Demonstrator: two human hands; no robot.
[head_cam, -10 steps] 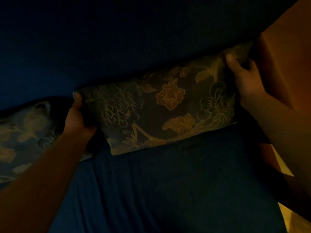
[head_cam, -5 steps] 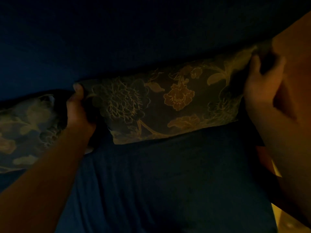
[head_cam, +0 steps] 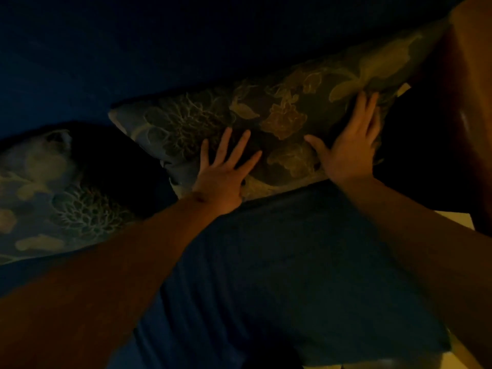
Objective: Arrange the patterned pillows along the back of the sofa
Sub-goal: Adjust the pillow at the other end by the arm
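At the far left a second pillow (head_cam: pixel 40 198) leans back against the sofa back (head_cam: pixel 159 49), its dark cover showing pale leaves and a spiky chrysanthemum outline. A deep shadowed gap separates it from the pillow (head_cam: pixel 266 121) you are working on.

Your left hand (head_cam: pixel 223 179) lies flat on the lower front of that pillow, fingers (head_cam: pixel 222 145) spread wide and pointing up; it grips nothing, only presses against the fabric. The pillow itself stands on its long edge where the seat (head_cam: pixel 279 262) meets the sofa back, tilted so its right end rides higher than its left. Its cover is dark, with outlined flowers: a finely veined bloom on the left, an orange-toned blossom near the middle, and broad yellowish leaves toward the upper right corner. The left corner comes to a soft point.

Your right hand (head_cam: pixel 351 150) rests open on the pillow's right half, thumb stretched left, fingers reaching up toward the leaf pattern; it too holds nothing, palm against the cover.

The seat below is deep blue cloth with faint creases, and the sofa back is the same blue. The light is very dim. At the right edge stands a reddish-brown wooden arm (head_cam: pixel 468 89), the pillow's upper right corner just beside it, with a pale floor strip (head_cam: pixel 458 219) below.
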